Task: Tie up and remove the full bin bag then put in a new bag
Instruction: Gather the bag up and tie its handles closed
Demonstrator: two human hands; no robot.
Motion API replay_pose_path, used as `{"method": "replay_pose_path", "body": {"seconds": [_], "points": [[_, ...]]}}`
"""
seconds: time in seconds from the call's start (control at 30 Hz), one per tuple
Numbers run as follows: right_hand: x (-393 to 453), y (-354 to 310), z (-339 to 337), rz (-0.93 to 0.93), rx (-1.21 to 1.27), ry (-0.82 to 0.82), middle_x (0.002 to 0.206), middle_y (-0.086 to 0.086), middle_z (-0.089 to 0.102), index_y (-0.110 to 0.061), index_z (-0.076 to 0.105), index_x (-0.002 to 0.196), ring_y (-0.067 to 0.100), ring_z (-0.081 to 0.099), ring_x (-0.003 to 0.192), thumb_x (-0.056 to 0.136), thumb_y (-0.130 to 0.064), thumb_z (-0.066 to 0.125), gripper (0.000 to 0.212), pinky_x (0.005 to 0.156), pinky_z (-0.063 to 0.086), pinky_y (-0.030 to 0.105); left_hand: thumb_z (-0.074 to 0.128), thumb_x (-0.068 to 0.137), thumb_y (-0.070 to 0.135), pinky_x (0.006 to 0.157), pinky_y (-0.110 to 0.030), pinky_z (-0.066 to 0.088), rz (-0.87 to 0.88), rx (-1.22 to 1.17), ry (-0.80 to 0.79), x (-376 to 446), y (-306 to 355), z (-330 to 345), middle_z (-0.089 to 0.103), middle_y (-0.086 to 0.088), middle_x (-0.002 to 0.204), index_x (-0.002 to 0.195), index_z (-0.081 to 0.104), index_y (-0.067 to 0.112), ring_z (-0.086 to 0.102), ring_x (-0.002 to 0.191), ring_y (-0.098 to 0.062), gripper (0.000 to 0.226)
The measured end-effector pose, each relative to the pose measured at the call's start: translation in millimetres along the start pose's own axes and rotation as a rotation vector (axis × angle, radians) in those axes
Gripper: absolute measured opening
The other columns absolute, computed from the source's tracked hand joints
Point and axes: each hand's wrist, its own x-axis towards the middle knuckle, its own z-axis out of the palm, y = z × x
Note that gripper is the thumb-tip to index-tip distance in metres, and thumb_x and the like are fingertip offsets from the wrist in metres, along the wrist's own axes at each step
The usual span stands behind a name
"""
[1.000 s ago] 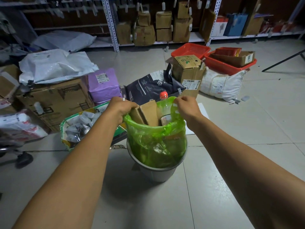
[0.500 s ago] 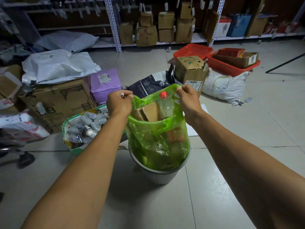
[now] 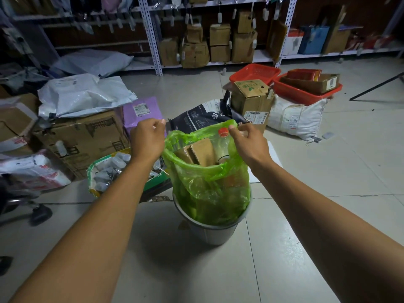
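Observation:
A translucent green bin bag [image 3: 209, 189] stands partly lifted out of a grey metal bin [image 3: 209, 231] on the tiled floor. Inside the bag I see brown cardboard pieces [image 3: 200, 153] and a clear plastic bottle with a red cap [image 3: 223, 141]. My left hand [image 3: 148, 139] is closed on the bag's left top edge. My right hand [image 3: 249, 142] pinches the bag's far right top edge just beside the bottle cap. The bag's mouth is stretched open between both hands. No spare bag is visible.
Left of the bin lie a green tray of small bottles [image 3: 109, 169], a large cardboard box [image 3: 80, 136] and a purple parcel [image 3: 142, 112]. Behind it are a dark pet-food bag [image 3: 205, 118], a cardboard box [image 3: 251, 101], a white sack [image 3: 295, 118] and red baskets [image 3: 306, 92]. Shelving lines the back wall.
Both hands have risen while holding the bag's top edge, drawing the green bag higher out of the bin. The bag's mouth is stretched wider.

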Motion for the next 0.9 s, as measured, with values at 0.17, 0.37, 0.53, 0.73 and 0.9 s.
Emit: {"method": "replay_pose_path", "body": {"seconds": [0.17,0.37,0.53,0.73,0.9], "points": [[-16.8,-2.9,-6.1,-0.036,0.042,-0.034,0.111,0.002,0.068,-0.022,0.058,0.122,0.018,0.064,0.096,0.08,-0.057,0.067,0.056,0.082,0.055,0.04,0.076,0.083,0.032,0.094,-0.04,0.049,-0.326,-0.367,-0.175,-13.9,-5.8,-1.9,0.065,-0.004,0.112,0.126,0.054,0.015,0.063,0.102,-0.022,0.051],[-23.1,-4.3,-9.6,-0.172,-0.009,0.108,0.101,0.001,0.074,-0.019,0.075,0.099,0.016,0.065,0.092,0.091,-0.039,0.06,0.026,0.064,0.037,0.022,0.073,0.086,0.014,0.095,-0.035,0.05,-0.317,-0.489,-0.24,-22.0,-17.6,-2.1,0.069,0.001,0.107,0.121,0.062,0.003,0.065,0.098,-0.013,0.038],[-21.4,-10.7,-10.8,-0.206,-0.071,0.193,0.1,0.001,0.068,-0.022,0.077,0.098,0.011,0.055,0.09,0.091,-0.038,0.061,0.024,0.07,0.034,0.026,0.056,0.097,0.032,0.084,-0.046,0.052,-0.142,-0.17,-0.104,-14.5,-6.6,-5.8,0.073,-0.018,0.095,0.093,0.075,0.012,0.065,0.085,-0.026,0.028],[-26.0,-42.9,-8.2,-0.268,0.032,0.02,0.099,0.001,0.074,-0.014,0.074,0.098,0.015,0.067,0.093,0.096,-0.033,0.056,0.027,0.079,0.054,0.035,0.045,0.102,0.036,0.058,-0.036,0.037,0.162,0.168,-0.049,-13.4,27.9,-14.6,0.057,-0.009,0.063,0.073,0.066,0.003,0.057,0.064,-0.031,0.048],[-32.5,-60.6,-9.8,-0.241,0.005,-0.04,0.093,0.001,0.074,-0.016,0.072,0.099,0.019,0.068,0.087,0.095,-0.028,0.056,0.02,0.077,0.056,0.039,0.05,0.099,0.033,0.058,-0.037,0.043,0.033,-0.022,-0.121,-22.6,42.7,-12.1,0.054,-0.003,0.055,0.07,0.064,0.006,0.059,0.056,-0.024,0.042]]}}
